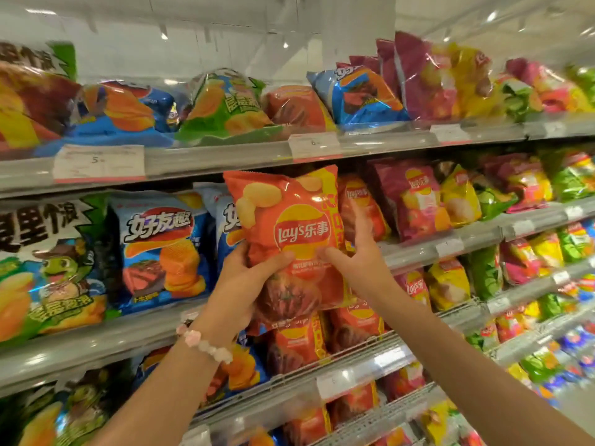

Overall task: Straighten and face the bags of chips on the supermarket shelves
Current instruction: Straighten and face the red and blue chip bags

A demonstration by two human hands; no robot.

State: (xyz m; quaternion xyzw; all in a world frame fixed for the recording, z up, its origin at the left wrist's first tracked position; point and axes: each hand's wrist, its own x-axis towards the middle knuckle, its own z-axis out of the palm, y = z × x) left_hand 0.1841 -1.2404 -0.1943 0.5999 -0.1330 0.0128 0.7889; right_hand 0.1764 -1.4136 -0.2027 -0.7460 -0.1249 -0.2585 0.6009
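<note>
A supermarket aisle — tiered shelves (225, 157) of chip bags (161, 249), price tags (98, 162).

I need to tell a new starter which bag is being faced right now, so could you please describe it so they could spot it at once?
Find the second shelf from the top, at its middle. In front of it both hands, the left hand and the right hand, hold up an orange-red bag of Lay's. Unlike its shelved neighbours, it is lifted forward and tilts slightly left.
</note>
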